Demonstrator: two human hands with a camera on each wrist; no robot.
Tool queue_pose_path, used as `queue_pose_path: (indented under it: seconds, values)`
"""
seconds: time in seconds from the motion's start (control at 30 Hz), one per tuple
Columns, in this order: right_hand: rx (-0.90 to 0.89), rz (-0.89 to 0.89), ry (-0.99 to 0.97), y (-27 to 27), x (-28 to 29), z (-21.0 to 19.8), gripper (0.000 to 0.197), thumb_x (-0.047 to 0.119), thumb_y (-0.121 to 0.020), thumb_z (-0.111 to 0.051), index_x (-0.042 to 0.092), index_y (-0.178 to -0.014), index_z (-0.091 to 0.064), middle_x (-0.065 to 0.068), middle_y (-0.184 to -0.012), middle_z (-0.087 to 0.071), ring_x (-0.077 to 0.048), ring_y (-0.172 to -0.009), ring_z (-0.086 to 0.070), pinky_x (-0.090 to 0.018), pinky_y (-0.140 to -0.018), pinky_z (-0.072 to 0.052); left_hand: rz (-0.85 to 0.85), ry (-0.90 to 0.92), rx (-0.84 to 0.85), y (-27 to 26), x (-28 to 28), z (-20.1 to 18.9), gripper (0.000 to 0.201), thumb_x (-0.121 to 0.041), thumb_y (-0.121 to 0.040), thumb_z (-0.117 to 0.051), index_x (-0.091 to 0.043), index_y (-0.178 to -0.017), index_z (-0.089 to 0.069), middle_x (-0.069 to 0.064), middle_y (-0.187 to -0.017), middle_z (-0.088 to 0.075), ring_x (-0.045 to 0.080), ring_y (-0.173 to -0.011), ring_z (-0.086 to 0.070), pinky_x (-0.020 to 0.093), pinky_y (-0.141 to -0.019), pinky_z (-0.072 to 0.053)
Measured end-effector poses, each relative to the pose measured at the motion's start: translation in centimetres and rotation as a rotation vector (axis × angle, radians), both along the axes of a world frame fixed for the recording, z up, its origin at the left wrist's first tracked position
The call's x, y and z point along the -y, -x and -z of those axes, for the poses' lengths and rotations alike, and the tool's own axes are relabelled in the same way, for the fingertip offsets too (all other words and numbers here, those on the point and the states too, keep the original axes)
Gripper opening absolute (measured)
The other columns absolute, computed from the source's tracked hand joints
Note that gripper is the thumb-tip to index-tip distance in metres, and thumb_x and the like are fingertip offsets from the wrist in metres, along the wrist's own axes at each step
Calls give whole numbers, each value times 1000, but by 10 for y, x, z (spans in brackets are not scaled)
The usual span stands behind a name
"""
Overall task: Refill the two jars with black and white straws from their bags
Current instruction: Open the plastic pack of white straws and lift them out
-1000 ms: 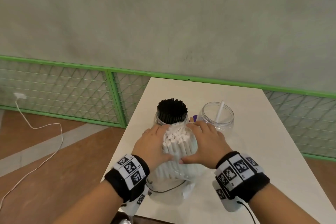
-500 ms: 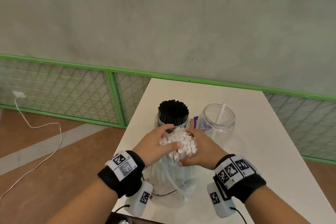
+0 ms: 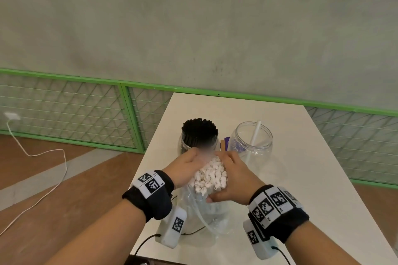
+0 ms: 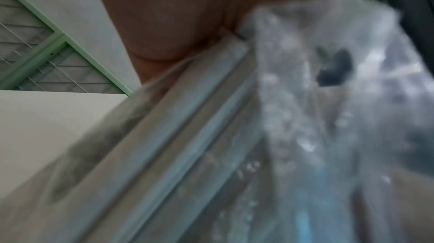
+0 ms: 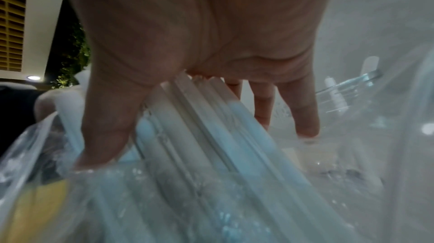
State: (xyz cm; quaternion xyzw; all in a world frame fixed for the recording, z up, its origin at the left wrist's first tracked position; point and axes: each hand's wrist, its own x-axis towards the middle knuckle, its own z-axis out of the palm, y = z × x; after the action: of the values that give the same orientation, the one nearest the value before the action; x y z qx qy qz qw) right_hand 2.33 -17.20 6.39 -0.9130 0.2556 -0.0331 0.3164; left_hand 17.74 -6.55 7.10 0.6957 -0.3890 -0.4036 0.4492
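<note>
A bundle of white straws [image 3: 210, 175] stands upright in a clear plastic bag [image 3: 204, 215] near the table's front. My left hand [image 3: 187, 168] and right hand [image 3: 231, 180] clasp the bundle from either side near its top, fingers curled round it. In the right wrist view my right hand's fingers [image 5: 305, 113] wrap the white straws [image 5: 199, 126]; the bag [image 5: 140, 200] hangs below. The left wrist view is blurred, showing straws [image 4: 187, 107] against my palm. Behind stand a jar full of black straws [image 3: 199, 131] and a clear jar [image 3: 251, 142] holding a single white straw [image 3: 255, 135].
The white table [image 3: 312, 178] has bare surface to the right of the jars and hands. A green mesh railing [image 3: 64, 109] runs behind it. A white cable [image 3: 38, 157] lies on the wooden floor at left. Wrist-camera leads trail at the table's front edge.
Both hands have lifted the white straw bundle higher, and the bag has slid down its lower part. The left hand has shifted over the bundle's far top.
</note>
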Motion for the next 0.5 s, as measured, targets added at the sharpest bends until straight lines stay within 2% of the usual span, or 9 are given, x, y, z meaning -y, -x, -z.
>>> queue_pose_path:
  seconds: [0.13, 0.23, 0.3, 0.33, 0.4, 0.47, 0.5]
  values:
    - [35, -45, 94, 1, -1, 0, 115, 60, -47, -84, 33, -143, -25, 8, -139, -28, -19, -130, -32, -44, -109, -35, -58, 44, -60, -1, 0, -1, 27, -13, -95, -46, -30, -116, -50, 3, -117, -58, 16, -108, -56, 27, -85, -48]
    - [39, -110, 272, 2, -5, -2, 105, 65, -53, -77, 36, -142, -28, 15, -145, -29, -14, -133, -25, -43, -109, -31, -100, 37, -68, -1, -1, -1, 37, -13, -94, -44, -29, -127, -46, 4, -122, -55, 18, -113, -53, 30, -94, -45]
    - [15, -125, 315, 1, -5, -2, 98, 68, -55, -74, 36, -139, -34, 16, -143, -34, -13, -131, -29, -43, -108, -33, -139, 33, -62, 0, -1, -1, 35, -15, -93, -46, -29, -125, -48, 0, -117, -58, 18, -113, -52, 31, -96, -43]
    - [4, -122, 323, 1, -4, -2, 94, 69, -56, -72, 35, -137, -37, 16, -141, -37, -13, -130, -31, -42, -107, -34, -163, 34, -12, -1, -3, -3, 31, -18, -94, -47, -29, -122, -52, -4, -110, -61, 17, -111, -54, 32, -96, -43]
    - [-4, -111, 329, 2, -2, -3, 88, 68, -60, -71, 33, -135, -41, 15, -138, -41, -13, -128, -33, -40, -106, -35, -171, 0, 305, -4, -12, -11, 22, -31, -95, -47, -27, -111, -62, -10, -100, -62, 12, -101, -56, 29, -89, -42]
    - [6, -107, 326, 3, 0, -3, 82, 65, -65, -70, 32, -135, -41, 13, -137, -42, -14, -128, -34, -37, -106, -35, -160, -63, 653, -9, -25, -20, 30, -48, -92, -47, -28, -101, -67, -9, -96, -57, 9, -88, -56, 27, -77, -41]
    - [14, -108, 324, 4, 0, -3, 80, 64, -67, -70, 31, -135, -42, 13, -137, -42, -14, -128, -34, -35, -106, -35, -149, -90, 740, -10, -32, -26, 33, -55, -89, -46, -31, -98, -67, -9, -95, -55, 9, -85, -55, 27, -74, -41]
